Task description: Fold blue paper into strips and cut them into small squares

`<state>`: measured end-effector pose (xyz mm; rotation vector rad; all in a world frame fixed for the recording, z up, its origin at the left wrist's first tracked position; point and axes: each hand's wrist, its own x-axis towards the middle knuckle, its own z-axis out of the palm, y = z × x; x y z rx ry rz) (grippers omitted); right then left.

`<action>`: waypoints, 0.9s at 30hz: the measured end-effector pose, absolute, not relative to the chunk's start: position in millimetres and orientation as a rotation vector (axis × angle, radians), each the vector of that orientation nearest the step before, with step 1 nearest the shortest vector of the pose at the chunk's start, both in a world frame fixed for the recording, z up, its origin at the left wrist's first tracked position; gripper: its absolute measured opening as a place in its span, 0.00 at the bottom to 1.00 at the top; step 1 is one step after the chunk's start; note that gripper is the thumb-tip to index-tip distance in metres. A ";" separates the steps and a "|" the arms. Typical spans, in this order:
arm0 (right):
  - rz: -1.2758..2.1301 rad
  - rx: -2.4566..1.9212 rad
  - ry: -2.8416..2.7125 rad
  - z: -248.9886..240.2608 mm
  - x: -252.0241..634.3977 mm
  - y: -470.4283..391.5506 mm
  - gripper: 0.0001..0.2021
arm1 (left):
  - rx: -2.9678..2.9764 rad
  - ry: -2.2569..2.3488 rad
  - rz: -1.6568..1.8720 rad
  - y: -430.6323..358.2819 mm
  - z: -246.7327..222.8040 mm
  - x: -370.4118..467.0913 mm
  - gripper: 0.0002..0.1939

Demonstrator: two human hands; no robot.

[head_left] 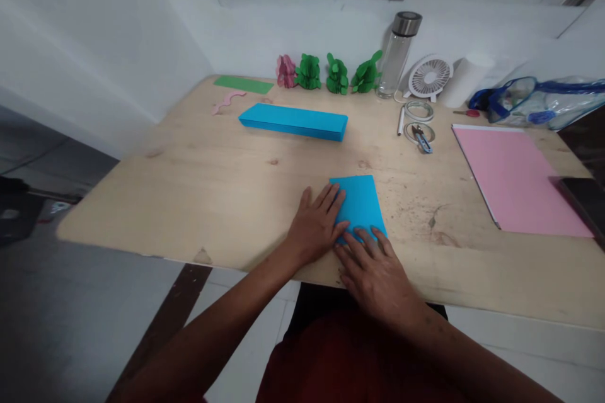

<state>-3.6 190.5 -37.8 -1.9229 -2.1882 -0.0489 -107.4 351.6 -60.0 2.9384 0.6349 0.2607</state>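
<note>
A blue square of paper point(362, 201) lies flat near the front edge of the wooden table. My left hand point(317, 227) rests with spread fingers over its left edge. Along the paper's lower edge, my right hand point(373, 267) presses with its fingertips, the fingers apart. Both hands partly cover the paper, and they meet near its lower left corner. Farther back, a long blue folded paper stack point(293, 121) lies by itself.
Green point(336, 75) and pink point(286, 72) paper shapes, a glass bottle point(394, 60) and a white fan point(430, 77) line the wall. Tape rolls point(419, 111), snips point(422, 140), a pen point(401, 121), pink sheets point(520, 179) and a dark phone-like object point(583, 201) lie right.
</note>
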 end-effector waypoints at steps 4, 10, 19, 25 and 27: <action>-0.099 -1.914 -2.157 -41.6 -3.8 186.9 0.20 | 2.943 0.632 0.216 350.2 -61.4 -106.7 0.30; -0.153 -1.956 -2.097 -40.5 6.9 172.8 0.19 | 2.954 0.642 0.216 351.4 -59.9 -106.7 0.30; -0.328 -2.110 -2.106 -29.2 38.0 148.0 0.21 | 2.981 0.652 0.224 350.9 -61.4 -107.2 0.30; -0.321 -2.165 -2.026 -21.9 36.8 145.6 0.19 | 2.979 0.644 0.274 350.8 -62.5 -107.0 0.30; -0.336 -2.158 -2.010 -22.4 32.5 149.5 0.20 | 2.971 0.637 0.311 350.7 -63.2 -107.4 0.30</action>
